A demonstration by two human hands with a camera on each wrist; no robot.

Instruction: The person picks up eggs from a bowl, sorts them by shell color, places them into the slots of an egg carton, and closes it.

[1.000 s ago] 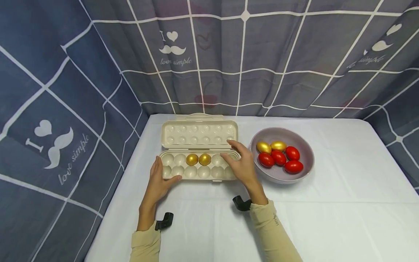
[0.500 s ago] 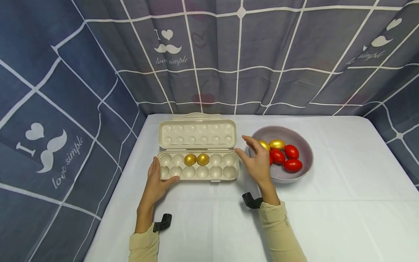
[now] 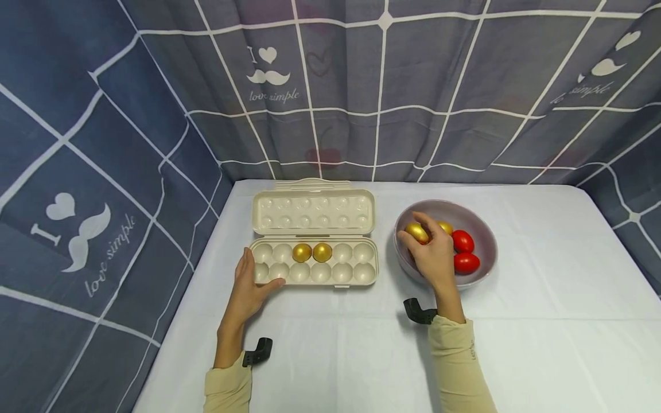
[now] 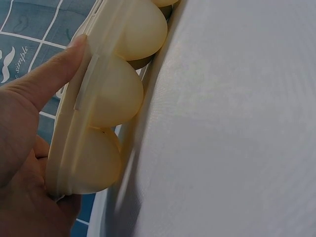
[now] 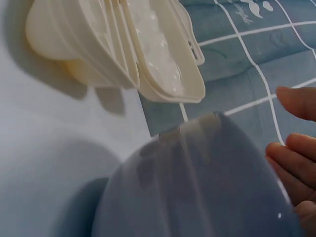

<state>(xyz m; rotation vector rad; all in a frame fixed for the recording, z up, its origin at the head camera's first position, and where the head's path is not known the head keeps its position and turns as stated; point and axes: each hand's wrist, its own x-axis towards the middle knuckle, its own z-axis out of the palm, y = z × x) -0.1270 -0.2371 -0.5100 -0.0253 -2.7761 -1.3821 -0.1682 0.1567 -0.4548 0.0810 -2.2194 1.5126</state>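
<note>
The left hand (image 3: 247, 295) grips the left end of an open cream egg carton (image 3: 317, 285), its thumb along the front rim in the left wrist view and its fingers round the end. Two golden eggs (image 3: 312, 252) sit in the middle of the carton's back row. Over the left part of a mauve bowl (image 3: 488, 252), the right hand (image 3: 436, 252) spreads thumb and forefinger either side of a golden egg (image 3: 416, 232). The right wrist view shows its fingertips apart above the bowl's rim, the egg hidden there.
Two red eggs (image 3: 465, 252) and part of another golden egg (image 3: 445, 228) show in the bowl, other contents being covered by the right hand. The carton's raised lid (image 3: 313, 212) lies back towards the grey checked curtain (image 3: 341, 137). A white cloth (image 3: 330, 344) covers the table.
The right hand has moved right from over the carton's right end to the egg in the bowl. The left hand stays at the carton, and the two golden eggs there have not moved.
</note>
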